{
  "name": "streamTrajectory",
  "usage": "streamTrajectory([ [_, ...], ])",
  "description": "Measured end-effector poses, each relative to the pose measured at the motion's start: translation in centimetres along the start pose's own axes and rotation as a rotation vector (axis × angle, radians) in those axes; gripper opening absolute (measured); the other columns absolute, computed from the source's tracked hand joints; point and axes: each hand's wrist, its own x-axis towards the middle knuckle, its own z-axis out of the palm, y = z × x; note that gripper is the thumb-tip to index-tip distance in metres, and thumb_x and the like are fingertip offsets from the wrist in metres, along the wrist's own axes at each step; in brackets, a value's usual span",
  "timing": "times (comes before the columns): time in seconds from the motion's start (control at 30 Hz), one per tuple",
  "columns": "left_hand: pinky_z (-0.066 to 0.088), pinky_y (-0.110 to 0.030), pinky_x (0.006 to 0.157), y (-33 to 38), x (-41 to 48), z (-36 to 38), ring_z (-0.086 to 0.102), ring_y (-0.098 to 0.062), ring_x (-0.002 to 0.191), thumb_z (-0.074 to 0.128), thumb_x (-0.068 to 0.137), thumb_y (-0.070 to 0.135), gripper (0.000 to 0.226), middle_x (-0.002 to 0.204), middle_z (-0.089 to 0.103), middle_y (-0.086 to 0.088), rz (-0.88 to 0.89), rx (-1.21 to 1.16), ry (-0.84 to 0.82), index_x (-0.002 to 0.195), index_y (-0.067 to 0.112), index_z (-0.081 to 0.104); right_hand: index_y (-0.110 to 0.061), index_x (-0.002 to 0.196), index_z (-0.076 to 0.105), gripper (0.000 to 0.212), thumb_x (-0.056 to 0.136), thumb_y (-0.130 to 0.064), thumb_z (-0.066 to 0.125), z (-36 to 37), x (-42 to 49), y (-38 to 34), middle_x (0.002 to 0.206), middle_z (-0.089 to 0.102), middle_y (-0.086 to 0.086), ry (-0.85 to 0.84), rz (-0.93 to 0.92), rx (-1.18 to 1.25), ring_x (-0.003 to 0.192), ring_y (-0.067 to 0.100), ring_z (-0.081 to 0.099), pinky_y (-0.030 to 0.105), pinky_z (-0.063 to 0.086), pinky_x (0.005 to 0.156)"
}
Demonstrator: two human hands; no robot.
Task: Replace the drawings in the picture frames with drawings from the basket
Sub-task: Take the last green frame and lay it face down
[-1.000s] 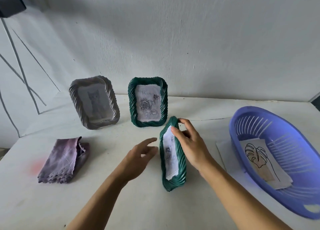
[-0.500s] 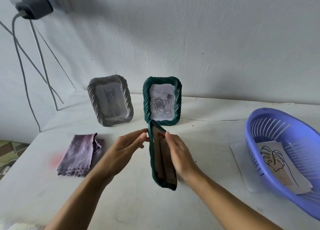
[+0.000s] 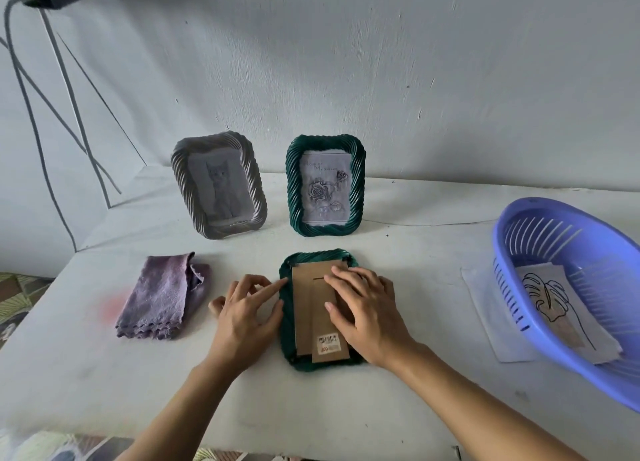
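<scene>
- Dark green frame (image 3: 318, 256) is lying face-down on table (image 3: 104, 391), cardboard back (image 3: 304, 308) and barcode sticker (image 3: 328, 342) up.
- Behind it rose frame (image 3: 325, 186), cat frame (image 3: 218, 186) standing; cloth (image 3: 162, 297) left of it; basket (image 3: 498, 238) with leaf drawing (image 3: 547, 294) right of it.
- Left hand (image 3: 242, 318) loosely bent, index touching its left rim; right hand (image 3: 367, 311) pressing spread fingers on back.

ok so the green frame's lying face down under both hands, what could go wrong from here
1. The face-down green frame lies front down on the table. If the right hand bears down on its cardboard back, the front might scratch or crack.
2. The left hand has a finger at the rim, and prying there could bend the cardboard.
3. The upright green frame and grey frame stand just behind, so a careless lift might tip them.
</scene>
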Motion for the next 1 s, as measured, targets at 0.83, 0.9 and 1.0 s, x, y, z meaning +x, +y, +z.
streamTrajectory([
  [0.83, 0.043, -0.046, 0.093, 1.8, 1.3, 1.5, 0.067, -0.016, 0.103, 0.064, 0.089, 0.055, 0.040, 0.131, 0.067, 0.008, 0.193, 0.225, 0.197, 0.113, 0.025, 0.075, -0.014, 0.110, 0.072, 0.030, 0.088, -0.033, 0.064, 0.3, 1.1, 2.5, 0.119, 0.066, 0.004, 0.267, -0.029, -0.051, 0.115, 0.022, 0.060, 0.039, 0.047, 0.095],
  [0.9, 0.046, -0.043, 0.090, 1.7, 1.4, 1.7, 0.067, -0.019, 0.102, 0.064, 0.090, 0.053, 0.041, 0.132, 0.067, 0.006, 0.211, 0.212, 0.198, 0.115, 0.023, 0.075, -0.013, 0.111, 0.072, 0.031, 0.089, -0.033, 0.063, 0.4, 1.0, 2.5, 0.120, 0.066, 0.004, 0.259, -0.033, -0.058, 0.114, 0.022, 0.060, 0.040, 0.047, 0.095],
  [1.0, 0.047, -0.042, 0.087, 1.6, 1.3, 1.8, 0.066, -0.021, 0.104, 0.063, 0.092, 0.051, 0.041, 0.132, 0.066, 0.004, 0.224, 0.215, 0.198, 0.118, 0.021, 0.074, -0.011, 0.113, 0.072, 0.033, 0.090, -0.033, 0.062, 0.3, 1.1, 2.6, 0.121, 0.066, 0.003, 0.246, -0.037, -0.054, 0.114, 0.022, 0.061, 0.041, 0.047, 0.095],
])
